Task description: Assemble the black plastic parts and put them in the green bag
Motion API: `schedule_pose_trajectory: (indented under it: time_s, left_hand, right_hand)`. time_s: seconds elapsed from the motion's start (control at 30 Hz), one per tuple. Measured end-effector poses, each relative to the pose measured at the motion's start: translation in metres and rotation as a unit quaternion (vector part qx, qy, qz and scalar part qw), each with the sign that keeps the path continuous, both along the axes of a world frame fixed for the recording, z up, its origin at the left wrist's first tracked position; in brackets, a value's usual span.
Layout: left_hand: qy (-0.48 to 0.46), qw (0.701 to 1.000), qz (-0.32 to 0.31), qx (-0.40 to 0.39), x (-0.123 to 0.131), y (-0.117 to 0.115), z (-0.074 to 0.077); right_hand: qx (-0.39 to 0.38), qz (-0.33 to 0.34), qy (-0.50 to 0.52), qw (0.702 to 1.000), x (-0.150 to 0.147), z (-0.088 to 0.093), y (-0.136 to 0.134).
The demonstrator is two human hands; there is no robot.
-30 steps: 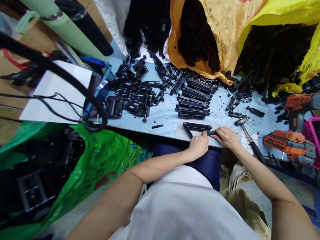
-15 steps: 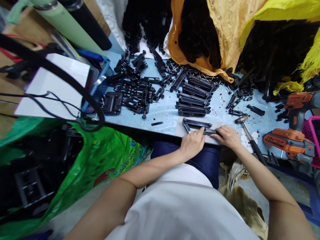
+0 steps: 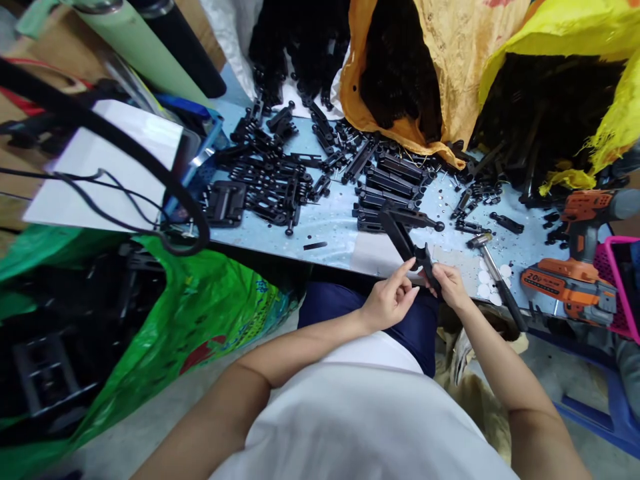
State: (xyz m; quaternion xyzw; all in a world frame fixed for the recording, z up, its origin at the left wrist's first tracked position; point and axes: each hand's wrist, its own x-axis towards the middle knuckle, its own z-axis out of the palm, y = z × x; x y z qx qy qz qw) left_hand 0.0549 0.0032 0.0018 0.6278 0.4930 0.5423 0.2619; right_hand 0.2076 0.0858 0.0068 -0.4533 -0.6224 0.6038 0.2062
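Observation:
A jointed black bracket (image 3: 399, 235) is raised above the front edge of the blue table, angled, with one arm reaching right to a round knob. My right hand (image 3: 447, 283) is closed around its lower right end. My left hand (image 3: 390, 300) is beside it, index finger stretched to the bracket near the joint, the other fingers apart and holding nothing. Beneath the bracket lies a pale grey plate (image 3: 367, 255). Behind it is a stack of similar black brackets (image 3: 393, 180).
Loose black parts (image 3: 270, 180) cover the table's left side. A hammer (image 3: 497, 273) and an orange drill (image 3: 575, 280) lie to the right. Orange (image 3: 450, 67) and yellow (image 3: 550, 33) sacks stand behind. A green bag (image 3: 215, 300) hangs at the left front.
The bracket has been lifted off the plate and tilted in my right hand. My left hand has loosened, with its fingers more spread. The camera view has shifted slightly.

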Motion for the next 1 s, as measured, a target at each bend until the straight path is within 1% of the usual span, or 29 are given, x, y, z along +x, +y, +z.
schedule_pose_trajectory:
  time_s: [0.07,0.13,0.23,0.3,0.37,0.4,0.43,0.47,0.5,0.53,0.57,0.6,0.63,0.7,0.77,0.83,0.9,1.0]
  left_hand:
    - [0.034,0.999,0.002,0.030,0.000,0.002,0.004]
    - [0.070,0.996,0.010,0.058,-0.001,0.003,0.007]
    - [0.115,0.990,0.019,0.082,0.000,0.004,0.011]
    - [0.134,0.986,0.019,0.094,0.001,0.005,0.014]
    - [0.147,0.982,0.025,0.115,0.000,0.005,0.018]
    - [0.153,0.979,0.037,0.131,-0.003,0.006,0.020]
    - [0.159,0.974,0.059,0.151,-0.007,0.006,0.022]
    - [0.169,0.966,0.087,0.173,-0.013,0.007,0.023]
    - [0.183,0.957,0.117,0.195,-0.020,0.008,0.023]
    - [0.204,0.946,0.141,0.211,-0.029,0.011,0.022]
    - [0.232,0.935,0.153,0.220,-0.038,0.014,0.019]
    - [0.266,0.927,0.149,0.220,-0.047,0.019,0.015]
    - [0.302,0.920,0.131,0.212,-0.055,0.024,0.010]
    - [0.371,0.909,0.071,0.179,-0.067,0.036,-0.004]
    - [0.425,0.895,0.004,0.138,-0.073,0.046,-0.017]
    - [0.467,0.876,-0.055,0.106,-0.074,0.052,-0.028]
    - [0.498,0.858,-0.082,0.093,-0.071,0.052,-0.033]
    - [0.526,0.842,-0.073,0.096,-0.066,0.046,-0.035]
  right_hand:
    - [-0.076,-0.027,0.047,0.996,-0.004,-0.002,-0.005]
    - [-0.124,-0.046,0.083,0.988,-0.008,-0.004,-0.009]
    - [-0.162,-0.058,0.117,0.978,-0.014,-0.007,-0.015]
    - [-0.167,-0.061,0.122,0.976,-0.016,-0.009,-0.017]
    - [-0.148,-0.058,0.103,0.982,-0.016,-0.009,-0.017]
    - [-0.123,-0.055,0.082,0.987,-0.014,-0.009,-0.016]
    - [-0.083,-0.047,0.052,0.994,-0.011,-0.007,-0.013]
    - [-0.025,-0.034,0.011,0.999,-0.007,-0.005,-0.009]
    - [0.050,-0.014,-0.039,0.998,-0.003,-0.002,-0.004]
    - [0.138,0.012,-0.094,0.986,0.002,0.001,0.001]
    - [0.229,0.044,-0.150,0.961,0.008,0.004,0.007]
    - [0.311,0.080,-0.204,0.925,0.012,0.007,0.013]
    - [0.380,0.118,-0.250,0.883,0.016,0.009,0.017]
    - [0.469,0.187,-0.318,0.803,0.021,0.008,0.025]
    - [0.513,0.239,-0.357,0.743,0.021,0.005,0.029]
    - [0.538,0.267,-0.378,0.705,0.021,-0.001,0.032]
    - [0.554,0.271,-0.390,0.683,0.021,-0.006,0.033]
    - [0.568,0.253,-0.406,0.670,0.023,-0.010,0.034]
